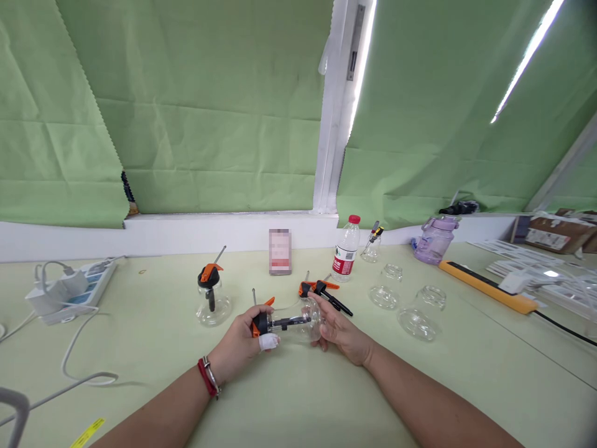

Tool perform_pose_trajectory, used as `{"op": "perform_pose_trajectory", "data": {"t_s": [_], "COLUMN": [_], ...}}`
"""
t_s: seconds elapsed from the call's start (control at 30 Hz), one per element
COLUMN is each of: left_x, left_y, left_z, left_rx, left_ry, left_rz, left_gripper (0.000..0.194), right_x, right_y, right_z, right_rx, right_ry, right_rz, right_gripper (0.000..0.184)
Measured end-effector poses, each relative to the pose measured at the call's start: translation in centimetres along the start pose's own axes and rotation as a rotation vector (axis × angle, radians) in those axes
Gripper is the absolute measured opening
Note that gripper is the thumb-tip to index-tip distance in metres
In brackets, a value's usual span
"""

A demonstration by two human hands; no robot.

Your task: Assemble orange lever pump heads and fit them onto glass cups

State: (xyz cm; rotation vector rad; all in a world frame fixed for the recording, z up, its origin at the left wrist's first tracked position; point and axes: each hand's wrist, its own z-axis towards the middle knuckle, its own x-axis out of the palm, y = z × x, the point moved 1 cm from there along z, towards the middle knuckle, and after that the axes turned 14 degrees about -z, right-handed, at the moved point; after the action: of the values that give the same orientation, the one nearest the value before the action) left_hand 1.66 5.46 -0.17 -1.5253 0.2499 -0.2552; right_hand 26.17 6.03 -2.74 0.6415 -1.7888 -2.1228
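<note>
Low over the table, a clear glass bottle (313, 320) lies sideways between my hands, a black tube visible inside it. My left hand (237, 345), a white wrap on its thumb, is closed round the black-and-orange lid (261, 323) at the bottle's neck. My right hand (344, 333) has its fingers round the wide base. To the left stands a similar glass bottle with a black-and-orange lid (211, 275) fitted on its neck. Just beyond my right hand lie loose black-and-orange lids (321, 289) with black tubes.
Two lidless glass bottles (422, 314) stand on the right. Behind are a red-capped water bottle (345, 252), a phone (280, 252) propped upright, and a glass jar (372, 250) holding screwdrivers. A purple bottle (435, 241) and an orange power strip (487, 287) are farther right; a white power strip (96, 289) with cables lies left.
</note>
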Motion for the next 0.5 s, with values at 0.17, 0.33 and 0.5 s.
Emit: {"op": "perform_pose_trajectory", "data": {"t_s": [0.17, 0.33, 0.5], "left_x": [0.06, 0.22, 0.28], "left_y": [0.02, -0.06, -0.24], "left_z": [-0.02, -0.08, -0.11], "left_rx": [0.001, -0.009, -0.017], "left_ry": [0.001, 0.007, 0.008], "left_rz": [-0.033, -0.088, -0.069], "left_gripper": [0.052, 0.054, 0.054], "right_x": [-0.12, -0.18, -0.11], "right_y": [0.02, -0.09, -0.34], "right_z": [-0.11, -0.04, 0.1], "right_rx": [0.043, 0.06, 0.051], "right_ry": [0.002, 0.0, -0.008], "right_rz": [-0.015, -0.01, -0.017], "right_gripper": [0.076, 0.074, 0.07]}}
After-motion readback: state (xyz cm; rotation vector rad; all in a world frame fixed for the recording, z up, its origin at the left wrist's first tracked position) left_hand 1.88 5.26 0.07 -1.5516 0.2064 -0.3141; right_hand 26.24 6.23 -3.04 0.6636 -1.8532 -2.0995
